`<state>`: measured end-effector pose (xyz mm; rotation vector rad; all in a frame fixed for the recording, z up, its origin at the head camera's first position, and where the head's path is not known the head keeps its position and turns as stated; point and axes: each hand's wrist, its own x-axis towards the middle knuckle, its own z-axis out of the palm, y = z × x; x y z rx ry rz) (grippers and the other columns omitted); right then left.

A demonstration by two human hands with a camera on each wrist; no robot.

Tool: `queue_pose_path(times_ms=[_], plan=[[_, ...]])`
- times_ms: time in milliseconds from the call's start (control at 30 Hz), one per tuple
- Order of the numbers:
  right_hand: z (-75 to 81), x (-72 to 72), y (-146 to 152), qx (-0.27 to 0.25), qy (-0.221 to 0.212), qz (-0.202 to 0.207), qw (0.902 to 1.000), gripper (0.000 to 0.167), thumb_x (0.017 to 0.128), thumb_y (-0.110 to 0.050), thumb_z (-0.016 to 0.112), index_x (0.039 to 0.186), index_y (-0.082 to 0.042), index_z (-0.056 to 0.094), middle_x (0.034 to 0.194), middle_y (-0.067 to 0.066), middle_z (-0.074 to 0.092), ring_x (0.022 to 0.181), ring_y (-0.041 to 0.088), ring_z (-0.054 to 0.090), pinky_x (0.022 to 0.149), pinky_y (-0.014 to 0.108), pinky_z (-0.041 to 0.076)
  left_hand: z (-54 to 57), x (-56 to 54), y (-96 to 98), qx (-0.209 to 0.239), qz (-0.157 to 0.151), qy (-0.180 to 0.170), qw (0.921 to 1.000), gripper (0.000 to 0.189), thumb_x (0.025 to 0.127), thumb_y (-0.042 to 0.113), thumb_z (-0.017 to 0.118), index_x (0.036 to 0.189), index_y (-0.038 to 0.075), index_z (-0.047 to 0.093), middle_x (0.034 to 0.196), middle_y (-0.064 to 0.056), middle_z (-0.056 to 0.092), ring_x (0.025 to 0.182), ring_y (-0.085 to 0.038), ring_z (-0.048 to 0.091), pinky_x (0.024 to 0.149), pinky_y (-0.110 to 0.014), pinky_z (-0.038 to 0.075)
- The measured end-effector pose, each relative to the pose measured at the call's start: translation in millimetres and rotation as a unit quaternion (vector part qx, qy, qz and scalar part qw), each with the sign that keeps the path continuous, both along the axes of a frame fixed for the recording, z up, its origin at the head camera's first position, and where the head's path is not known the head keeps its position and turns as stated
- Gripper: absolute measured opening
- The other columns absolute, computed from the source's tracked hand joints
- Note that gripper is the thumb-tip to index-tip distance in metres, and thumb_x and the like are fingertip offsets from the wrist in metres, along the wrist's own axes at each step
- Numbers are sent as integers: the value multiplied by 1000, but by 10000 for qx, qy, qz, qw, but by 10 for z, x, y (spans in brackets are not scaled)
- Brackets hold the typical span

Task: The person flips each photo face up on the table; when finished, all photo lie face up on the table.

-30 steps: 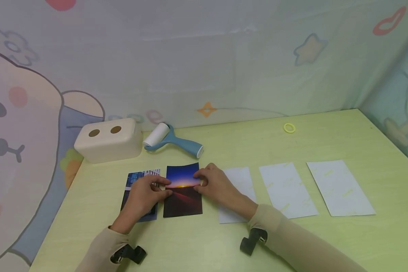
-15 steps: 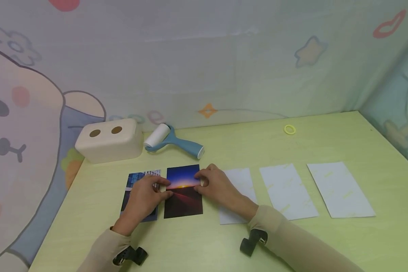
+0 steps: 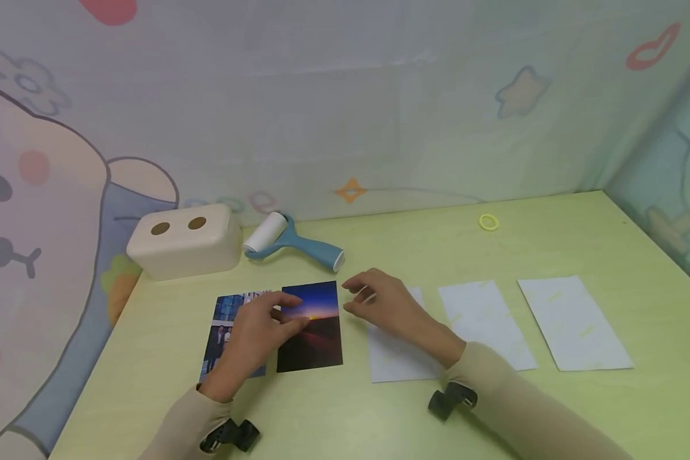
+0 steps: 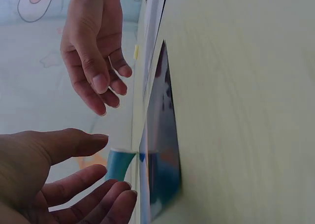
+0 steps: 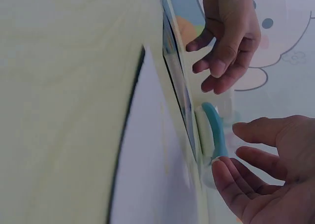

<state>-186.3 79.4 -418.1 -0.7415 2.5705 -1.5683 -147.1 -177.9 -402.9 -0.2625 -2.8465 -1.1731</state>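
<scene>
A sunset photo (image 3: 313, 345) with a blue sky and dark ground lies flat on the table. My left hand (image 3: 255, 332) hovers over its left side, fingers loosely bent and holding nothing. Partly hidden under that hand is another photo (image 3: 221, 332), with buildings and people on it. Just right of the sunset photo, my right hand (image 3: 393, 306) is raised over a white card (image 3: 399, 364), its thumb and fingers apart. Both wrist views show the hands off the table, the left hand (image 4: 74, 175) and right hand (image 5: 275, 170) each gripping nothing.
Two more white cards (image 3: 485, 326) (image 3: 575, 322) lie to the right. Behind the photos are a blue-handled roller (image 3: 307, 248) and a cream box with two round holes (image 3: 186, 252). A small yellow ring (image 3: 489, 222) lies toward the back. A printed cloth hangs behind the table.
Both hands have let go of the sunset photo's sides. My right hand has moved right, off the photo; the left has shifted slightly right over it. The photo lies nearly where it was.
</scene>
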Motion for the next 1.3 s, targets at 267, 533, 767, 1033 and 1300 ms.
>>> queue_pose_path(times_ms=[267,533,767,1033,1300], plan=[[80,6,234,33,246,1,9997,31,96,-7,78,125,1,72,118,18,68,103,26,72,90,34,59,27,1,220,330,-219,-175,9991,32,91,16,86,119,4,76,111,-13,74,96,-26,75,77,-39,62],[68,11,488,229,315,36,9992,33,97,-8,78,128,-1,71,122,16,68,110,29,70,93,38,59,-9,-3,400,787,-651,-56,9948,33,90,16,87,120,7,76,113,-12,75,97,-25,76,75,-34,61],[58,2,745,375,356,5,9987,31,99,-11,77,128,-1,71,123,15,68,112,34,69,95,43,58,-62,3,549,799,-1083,118,9908,36,88,12,87,122,7,75,118,-12,72,105,-29,74,88,-45,60],[41,-30,990,493,110,41,9987,33,97,-10,79,129,-2,70,125,14,69,114,32,69,98,43,56,-120,-16,755,763,-1652,-54,9833,43,86,15,90,124,5,74,120,-10,71,107,-28,70,87,-40,60],[-1,-25,1132,403,175,281,9986,32,95,-8,81,125,0,71,123,14,71,113,33,69,97,44,57,-173,-9,885,560,-2267,-61,9723,52,80,14,95,126,3,72,121,-11,70,110,-29,67,88,-34,59]])
